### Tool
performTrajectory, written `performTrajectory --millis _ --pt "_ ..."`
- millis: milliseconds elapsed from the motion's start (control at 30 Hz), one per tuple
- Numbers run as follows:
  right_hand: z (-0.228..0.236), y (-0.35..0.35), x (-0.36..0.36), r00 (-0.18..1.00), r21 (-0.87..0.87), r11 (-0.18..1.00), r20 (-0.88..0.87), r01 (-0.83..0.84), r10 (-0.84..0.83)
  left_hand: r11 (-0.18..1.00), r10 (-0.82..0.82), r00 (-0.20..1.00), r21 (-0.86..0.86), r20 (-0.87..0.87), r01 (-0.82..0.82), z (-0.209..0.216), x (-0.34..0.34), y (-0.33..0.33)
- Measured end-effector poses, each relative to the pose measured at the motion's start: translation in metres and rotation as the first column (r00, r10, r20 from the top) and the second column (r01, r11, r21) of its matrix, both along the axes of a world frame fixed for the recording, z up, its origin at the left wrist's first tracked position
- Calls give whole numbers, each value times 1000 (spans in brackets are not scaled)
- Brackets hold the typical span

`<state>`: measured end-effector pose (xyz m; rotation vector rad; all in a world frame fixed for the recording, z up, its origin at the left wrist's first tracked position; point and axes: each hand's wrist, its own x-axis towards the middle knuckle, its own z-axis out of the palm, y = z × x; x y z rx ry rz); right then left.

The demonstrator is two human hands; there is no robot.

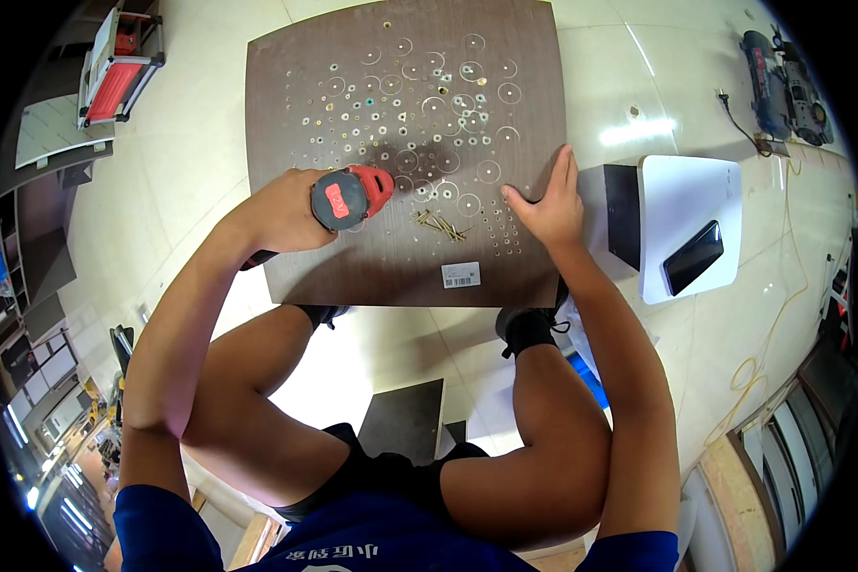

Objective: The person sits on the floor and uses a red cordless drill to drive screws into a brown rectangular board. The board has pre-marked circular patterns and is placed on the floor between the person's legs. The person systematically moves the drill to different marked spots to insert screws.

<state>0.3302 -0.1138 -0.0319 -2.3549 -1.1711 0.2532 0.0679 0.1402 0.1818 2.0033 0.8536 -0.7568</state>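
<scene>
My left hand (pixel 294 212) is closed round the handle of a red and black cordless drill (pixel 353 198), held over the left part of a brown wooden board (pixel 300 272). The drill's tip is hidden. At the board's right edge, my right hand (pixel 555 208) rests with fingers stretched out and thumb apart on the surface. Between the hands lies a small pile of brass-coloured screws (pixel 439 225). Many drilled holes and pale circles mark the board. A white printed label (pixel 460 275) sits near its front edge.
Right of the board stands a white-topped box (pixel 653 257) with a black phone (pixel 693 255) on it. An air compressor (pixel 782 91) is at the far right, with a yellow hose (pixel 791 296) across the tiled floor. A red case (pixel 119 88) stands at the far left.
</scene>
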Motion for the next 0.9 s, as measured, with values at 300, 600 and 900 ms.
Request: performTrajectory --millis 300,600,900 --pt "3 0 0 1000 -21 1000 -15 4 -4 1000 22 1000 -5 22 -22 4 -2 0" --pt "-1 2 -1 1000 -25 1000 3 7 -7 998 52 999 -29 -3 -52 3 -7 7" --pt "1 2 -2 1000 -15 1000 16 2 -2 997 78 996 -4 41 -78 11 -5 -1"
